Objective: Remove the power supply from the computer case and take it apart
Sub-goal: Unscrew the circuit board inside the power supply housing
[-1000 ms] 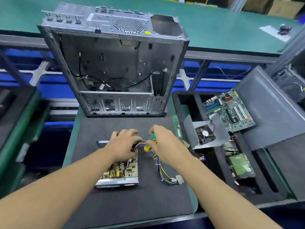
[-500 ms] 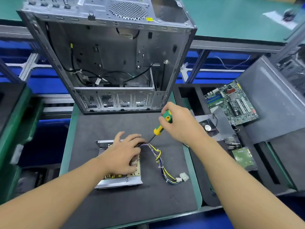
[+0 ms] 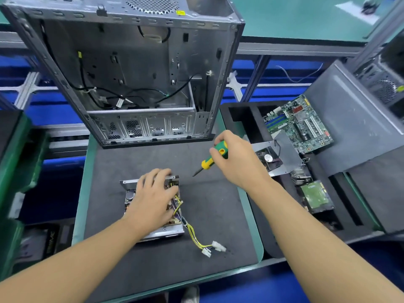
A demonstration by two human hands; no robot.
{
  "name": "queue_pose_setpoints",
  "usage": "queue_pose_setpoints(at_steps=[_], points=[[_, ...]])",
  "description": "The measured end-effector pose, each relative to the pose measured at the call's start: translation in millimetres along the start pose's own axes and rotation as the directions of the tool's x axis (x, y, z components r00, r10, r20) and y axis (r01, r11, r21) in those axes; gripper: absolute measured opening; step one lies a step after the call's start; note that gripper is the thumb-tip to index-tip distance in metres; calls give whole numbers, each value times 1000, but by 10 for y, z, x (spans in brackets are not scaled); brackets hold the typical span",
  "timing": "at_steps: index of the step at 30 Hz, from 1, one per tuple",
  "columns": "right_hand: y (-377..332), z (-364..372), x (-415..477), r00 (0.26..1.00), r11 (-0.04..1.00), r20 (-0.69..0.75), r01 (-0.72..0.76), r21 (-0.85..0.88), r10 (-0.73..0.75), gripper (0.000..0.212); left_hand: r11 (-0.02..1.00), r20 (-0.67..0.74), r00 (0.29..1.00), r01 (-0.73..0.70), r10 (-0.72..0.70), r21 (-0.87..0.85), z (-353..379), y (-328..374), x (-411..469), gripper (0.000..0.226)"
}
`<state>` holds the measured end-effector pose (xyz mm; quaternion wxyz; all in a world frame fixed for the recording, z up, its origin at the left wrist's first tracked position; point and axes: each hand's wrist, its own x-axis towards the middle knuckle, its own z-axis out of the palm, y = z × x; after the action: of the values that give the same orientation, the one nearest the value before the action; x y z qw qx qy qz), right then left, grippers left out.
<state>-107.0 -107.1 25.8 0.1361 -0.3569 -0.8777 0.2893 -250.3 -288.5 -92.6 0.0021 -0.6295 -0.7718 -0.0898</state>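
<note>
Head view: the right hand [image 3: 236, 162], fingers clenched round the screwdriver [image 3: 215, 155], has lifted away from the power supply [image 3: 162, 234] (already out of the computer case [image 3: 131, 62]), which lies under the left hand [image 3: 153, 200], fingers flat, released. That screw seems done.

Pale lettering, turned sideways, on dark box [image 3: 50, 241] low at left: roughly "PRIME", first letter unsure. Yellow sticker [image 3: 180, 12] on top rim of computer case [image 3: 131, 62]: print too small. Round label [image 3: 268, 158] on fan: illegible. Motherboard [image 3: 306, 125] markings: unresolved.
</note>
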Motion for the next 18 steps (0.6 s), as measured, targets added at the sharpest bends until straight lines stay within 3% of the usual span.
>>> queue_pose_setpoints(at_steps=[5,18], points=[[-93,258,-79,984,999,170,50,-8,-48,13,998,-31,999,-21,19,-57,7,-115,-43,26],[-14,560,-87,979,998,196,58,-5,-56,14,988,-28,999,-27,23,-154,47,-124,-89,44]])
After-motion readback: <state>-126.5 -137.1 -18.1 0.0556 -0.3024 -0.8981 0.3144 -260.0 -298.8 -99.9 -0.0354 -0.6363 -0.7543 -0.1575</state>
